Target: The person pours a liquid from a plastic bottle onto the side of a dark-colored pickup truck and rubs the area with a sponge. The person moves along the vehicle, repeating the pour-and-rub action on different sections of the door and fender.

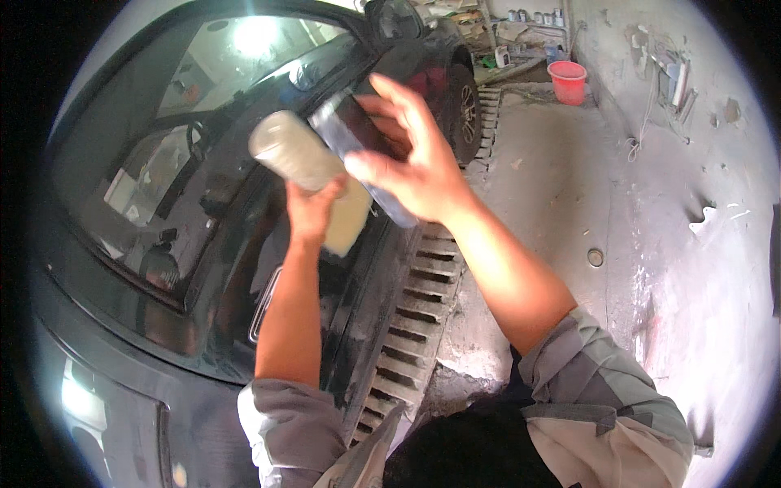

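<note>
My left hand [313, 210] grips the lower end of a pale beige cylinder [291, 148], tilted and blurred; whether it is a bottle or a can I cannot tell. In my right hand [419, 163] is a long dark block with a grey face [340, 122], like a sanding block. Its upper end is close beside the cylinder, and my palm and fingers partly cover it. Behind both hands stands the dark car's door [236, 236], with a pale yellow patch [350, 218] on its panel, partly hidden by my left hand and the block.
A slotted grate [419, 297] runs along the car's side. On the concrete floor [545, 195] lies a small round object [595, 258]. A red bucket [568, 81] stands farther off, near shelves with small containers [533, 16]. The stained wall [708, 179] rises on the right.
</note>
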Motion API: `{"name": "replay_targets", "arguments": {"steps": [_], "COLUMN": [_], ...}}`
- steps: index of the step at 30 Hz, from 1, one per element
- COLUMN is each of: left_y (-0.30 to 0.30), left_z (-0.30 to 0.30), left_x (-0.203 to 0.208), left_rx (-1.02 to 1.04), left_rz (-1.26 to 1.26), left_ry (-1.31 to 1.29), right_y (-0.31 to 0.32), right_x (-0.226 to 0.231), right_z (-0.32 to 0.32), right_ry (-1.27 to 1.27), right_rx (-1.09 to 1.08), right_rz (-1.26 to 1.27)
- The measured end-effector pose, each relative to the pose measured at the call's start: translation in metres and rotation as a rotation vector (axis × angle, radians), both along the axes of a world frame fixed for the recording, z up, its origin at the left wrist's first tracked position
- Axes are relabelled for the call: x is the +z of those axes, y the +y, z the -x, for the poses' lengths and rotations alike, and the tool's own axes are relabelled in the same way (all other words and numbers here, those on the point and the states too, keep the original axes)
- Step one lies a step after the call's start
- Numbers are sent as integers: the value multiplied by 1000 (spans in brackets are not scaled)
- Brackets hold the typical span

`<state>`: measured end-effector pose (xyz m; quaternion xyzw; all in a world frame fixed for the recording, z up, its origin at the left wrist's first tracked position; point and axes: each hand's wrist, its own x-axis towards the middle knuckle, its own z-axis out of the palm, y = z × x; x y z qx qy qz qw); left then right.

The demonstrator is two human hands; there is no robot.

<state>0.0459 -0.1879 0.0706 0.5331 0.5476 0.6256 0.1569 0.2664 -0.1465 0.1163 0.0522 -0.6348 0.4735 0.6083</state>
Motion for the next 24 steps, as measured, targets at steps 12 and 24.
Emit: {"name": "replay_targets", "arguments": {"steps": [12,24], "left_y": [-6,35], "left_z": [68,109], "left_x": [77,99], "left_rx": [50,184], "left_rz": [106,178], "left_ry": [243,479], "right_y": [42,77], "right_x": [-90,-184], "right_z": [8,96], "right_ry": [-73,-430], "right_rx": [485,-129], "right_rz": [447,489]}}
